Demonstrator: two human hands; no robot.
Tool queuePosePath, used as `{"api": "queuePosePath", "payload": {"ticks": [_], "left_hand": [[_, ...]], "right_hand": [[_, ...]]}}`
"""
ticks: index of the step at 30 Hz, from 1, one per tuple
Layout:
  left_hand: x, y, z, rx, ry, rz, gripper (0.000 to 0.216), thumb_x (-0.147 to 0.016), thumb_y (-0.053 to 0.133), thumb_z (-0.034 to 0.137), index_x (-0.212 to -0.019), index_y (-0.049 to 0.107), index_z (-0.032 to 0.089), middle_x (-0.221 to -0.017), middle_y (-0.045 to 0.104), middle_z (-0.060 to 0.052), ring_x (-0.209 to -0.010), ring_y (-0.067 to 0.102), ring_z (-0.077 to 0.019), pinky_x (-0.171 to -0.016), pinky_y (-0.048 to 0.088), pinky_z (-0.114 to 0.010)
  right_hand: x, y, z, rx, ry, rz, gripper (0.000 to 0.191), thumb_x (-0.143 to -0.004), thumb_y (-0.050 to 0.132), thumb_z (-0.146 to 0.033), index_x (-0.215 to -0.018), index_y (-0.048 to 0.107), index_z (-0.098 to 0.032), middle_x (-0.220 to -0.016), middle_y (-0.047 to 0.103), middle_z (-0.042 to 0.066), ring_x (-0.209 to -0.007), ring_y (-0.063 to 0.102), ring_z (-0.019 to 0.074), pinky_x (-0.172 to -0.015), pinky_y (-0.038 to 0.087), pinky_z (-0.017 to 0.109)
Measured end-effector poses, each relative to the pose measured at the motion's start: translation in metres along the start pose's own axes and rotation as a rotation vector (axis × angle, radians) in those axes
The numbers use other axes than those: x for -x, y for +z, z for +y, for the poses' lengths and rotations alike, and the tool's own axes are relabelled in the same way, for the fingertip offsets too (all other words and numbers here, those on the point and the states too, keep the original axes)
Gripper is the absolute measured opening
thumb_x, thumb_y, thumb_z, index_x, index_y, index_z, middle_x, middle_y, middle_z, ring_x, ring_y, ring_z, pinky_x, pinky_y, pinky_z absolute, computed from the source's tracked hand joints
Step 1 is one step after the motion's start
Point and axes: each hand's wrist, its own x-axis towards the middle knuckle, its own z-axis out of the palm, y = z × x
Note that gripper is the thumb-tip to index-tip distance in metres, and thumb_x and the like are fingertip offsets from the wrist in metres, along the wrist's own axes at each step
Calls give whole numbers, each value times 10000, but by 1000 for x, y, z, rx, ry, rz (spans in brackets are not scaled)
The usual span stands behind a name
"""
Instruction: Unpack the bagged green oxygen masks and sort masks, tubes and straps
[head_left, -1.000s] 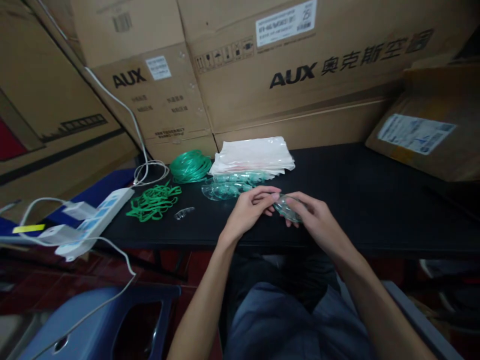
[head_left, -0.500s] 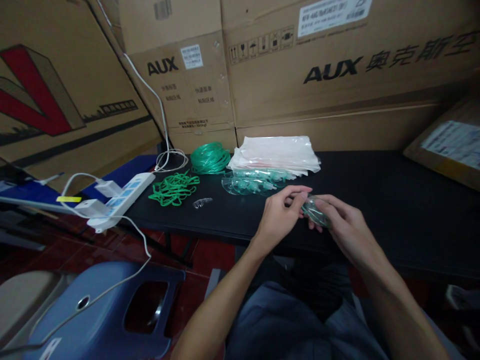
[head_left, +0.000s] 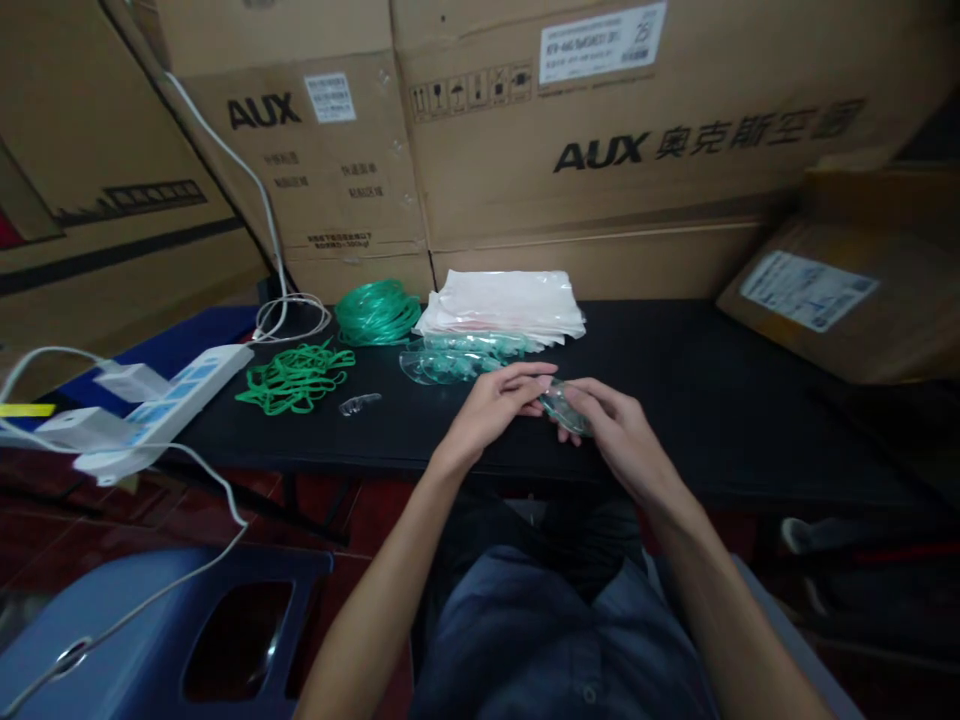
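Both my hands meet over the front edge of a black table (head_left: 712, 400). My right hand (head_left: 611, 430) is wrapped round a small clear, green-tinted plastic mask (head_left: 564, 408). My left hand (head_left: 491, 408) pinches the same piece from the left with its fingertips. Just behind my hands lies a short row of similar clear masks (head_left: 442, 365). A stack of clear plastic bags (head_left: 502, 305) sits behind those.
A coil of green tubing (head_left: 377, 311), a heap of green elastic bands (head_left: 292, 377) and a small clear part (head_left: 358, 403) lie to the left. A white power strip (head_left: 161, 405) with cables hangs off the table's left end. Cardboard boxes (head_left: 600, 130) wall the back; a blue stool (head_left: 172, 640) stands below left.
My hands stay together on the clear mask with only small finger shifts. The view swung left and then back to the right.
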Motion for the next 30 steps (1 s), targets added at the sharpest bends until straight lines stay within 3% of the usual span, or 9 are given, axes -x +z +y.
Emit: {"api": "queuePosePath", "payload": {"ticks": [6,21,27,30], "left_hand": [[0,-2,3,-57,-23,-6,416,-797,789,402,-1144,759,173,-963,742,-47,-842,667,-139,-797,565,-249],[-1,5,6,-223,-22,71,437,-817,765,473,-1125,724,165,-824,707,-9,-702,642,-118,-682,559,-220],[-7,-1,11,-382,29,-85,376,-903,672,466,-1132,707,169,-795,714,-10,-686,672,-140,-656,562,-230],[-8,-7,22,-554,77,-86,312,-957,610,449,-1134,716,216,-888,746,-16,-734,696,-147,-675,557,-233]], "right_hand": [[-1,-1,-2,-25,-7,-13,279,-954,552,-407,-982,677,-159,-634,657,-5,-573,569,152,-589,444,274],[-1,-1,-1,17,-61,23,255,-963,564,-396,-936,696,-179,-655,648,-27,-545,585,112,-583,456,236],[1,-1,-8,25,-50,36,238,-985,564,-363,-941,701,-173,-684,640,-34,-574,570,101,-567,441,215],[1,1,-17,11,24,34,235,-980,566,-355,-939,706,-171,-730,640,-26,-602,585,105,-564,449,214]]}}
